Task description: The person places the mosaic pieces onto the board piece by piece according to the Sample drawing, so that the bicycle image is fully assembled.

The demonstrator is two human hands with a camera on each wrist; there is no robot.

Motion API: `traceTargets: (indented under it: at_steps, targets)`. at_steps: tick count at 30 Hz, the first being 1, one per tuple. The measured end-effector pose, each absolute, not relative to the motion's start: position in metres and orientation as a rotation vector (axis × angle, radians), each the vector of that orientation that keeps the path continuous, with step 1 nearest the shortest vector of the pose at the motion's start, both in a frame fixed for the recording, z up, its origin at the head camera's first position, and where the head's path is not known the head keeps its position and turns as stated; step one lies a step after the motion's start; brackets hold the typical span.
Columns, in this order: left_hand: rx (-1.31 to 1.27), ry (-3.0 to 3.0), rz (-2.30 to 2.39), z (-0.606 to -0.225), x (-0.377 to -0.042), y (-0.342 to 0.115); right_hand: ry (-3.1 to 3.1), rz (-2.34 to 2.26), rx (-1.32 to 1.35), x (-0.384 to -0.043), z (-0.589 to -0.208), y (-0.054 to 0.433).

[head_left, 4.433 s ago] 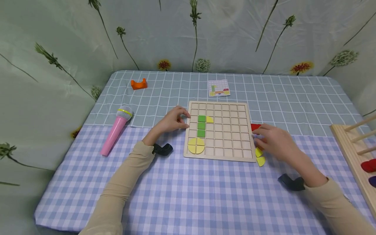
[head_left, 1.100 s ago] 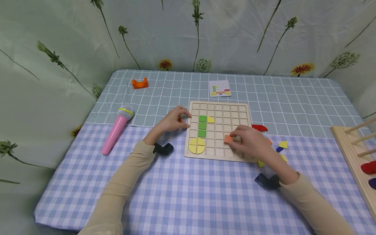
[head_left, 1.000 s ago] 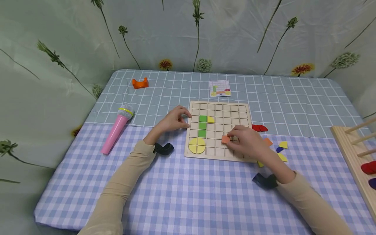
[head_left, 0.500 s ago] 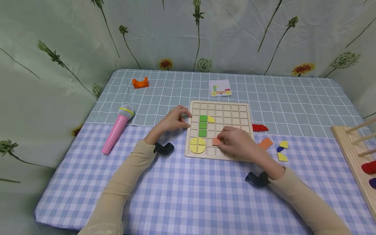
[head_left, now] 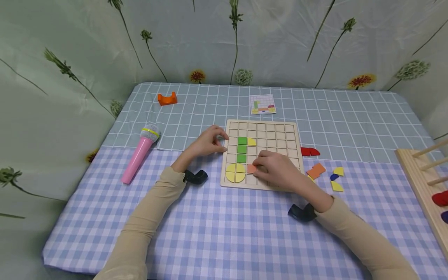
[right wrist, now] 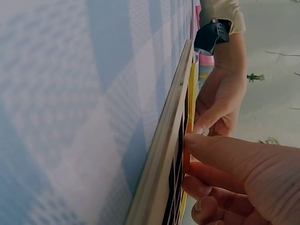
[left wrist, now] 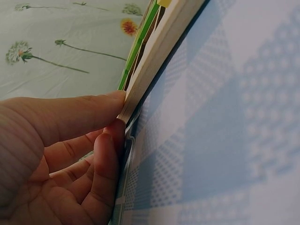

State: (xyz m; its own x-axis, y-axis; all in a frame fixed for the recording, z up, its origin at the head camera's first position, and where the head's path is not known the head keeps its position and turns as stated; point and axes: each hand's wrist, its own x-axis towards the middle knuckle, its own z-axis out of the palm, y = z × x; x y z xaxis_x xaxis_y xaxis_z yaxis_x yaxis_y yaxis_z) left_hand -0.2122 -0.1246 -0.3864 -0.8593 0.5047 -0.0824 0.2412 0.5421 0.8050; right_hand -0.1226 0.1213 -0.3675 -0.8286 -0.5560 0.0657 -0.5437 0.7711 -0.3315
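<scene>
A wooden grid board lies at mid-table. My left hand pinches its left edge; in the left wrist view the thumb is on the rim and a finger just below it. Between thumb and fingers of my right hand is an orange square tile, right at the cell beside the yellow circle made of quarter pieces. In the right wrist view that orange tile is close to the board's face. Three green squares stand in a column, with a yellow quarter piece beside the top one.
Loose pieces lie right of the board: red ones, orange tiles, yellow quarters and a blue piece. A pattern card lies behind. Around are a pink microphone, an orange holder and a wooden rack.
From the pieces at the board's right edge, my right hand has brought an orange tile leftward across the board to beside the yellow circle. My left hand has stayed at the left edge.
</scene>
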Motion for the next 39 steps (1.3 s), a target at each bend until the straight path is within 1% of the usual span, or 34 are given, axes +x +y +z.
traceTargets:
  at_steps: [7,15,26,39]
  targets:
    - [0.628,2.486,1.217,-0.386,-0.213,-0.124,2.913,-0.533,-0.902,-0.122,-0.367,0.120]
    - [0.638,2.486,1.217,-0.386,-0.213,-0.122,2.961,-0.531,-0.894,-0.117,-0.365,0.134]
    - [0.640,2.495,1.208,-0.387,-0.213,-0.124,3.015,-0.572,-0.890,-0.113,-0.364,0.169]
    - [0.620,2.490,1.214,-0.387,-0.213,-0.124,3.030,-0.567,-0.740,-0.105,-0.356,0.213]
